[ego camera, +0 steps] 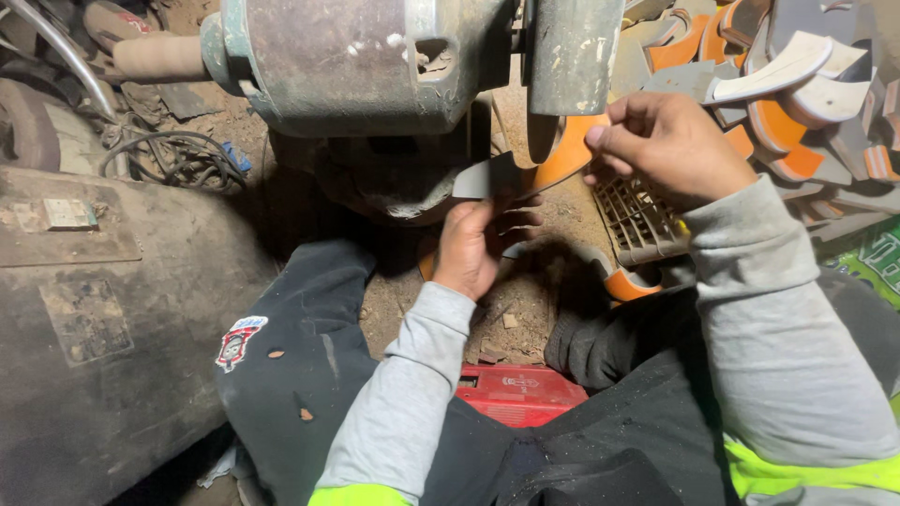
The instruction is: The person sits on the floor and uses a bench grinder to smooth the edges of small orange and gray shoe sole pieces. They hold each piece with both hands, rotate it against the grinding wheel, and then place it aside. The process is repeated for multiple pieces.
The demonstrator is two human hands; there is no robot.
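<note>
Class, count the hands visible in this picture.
2: the left hand grips the grey end of a curved piece below the grinder; the right hand pinches its orange end.

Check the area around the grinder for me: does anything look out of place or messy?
Yes. The pile of orange and grey cut pieces at upper right is heaped loosely, at all angles. One orange piece lies apart on the dirt floor. Both hands, left and right, hold a curved orange and grey piece close under the grinding wheel.
</note>
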